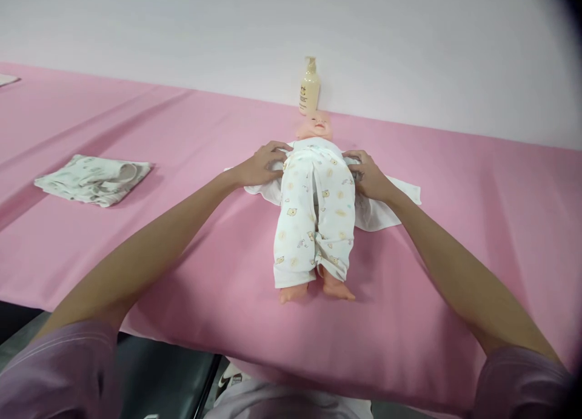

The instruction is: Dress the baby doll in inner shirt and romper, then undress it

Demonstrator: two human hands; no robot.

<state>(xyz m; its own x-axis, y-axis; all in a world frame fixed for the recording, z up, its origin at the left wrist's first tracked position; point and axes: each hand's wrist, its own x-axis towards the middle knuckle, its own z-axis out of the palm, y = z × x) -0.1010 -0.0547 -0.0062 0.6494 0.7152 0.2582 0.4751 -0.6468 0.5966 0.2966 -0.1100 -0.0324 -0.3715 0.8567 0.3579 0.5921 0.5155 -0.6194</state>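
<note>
Apparently, the printed trousers (300, 194) were light and soft, best taken at the waist, toward the far edge of the table (473, 188), where left hand (264, 164) and right hand (369, 176) curled half-open, their hold unclear.

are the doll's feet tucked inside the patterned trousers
No, both bare feet stick out below the hems of the patterned trousers.

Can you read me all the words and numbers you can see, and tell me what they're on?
No text can be read for sure.
Pump bottle: dark print on its label, too small and blurred to read.
Doll's trousers: bear pictures and tiny marks; I can't tell if any are letters.
</note>
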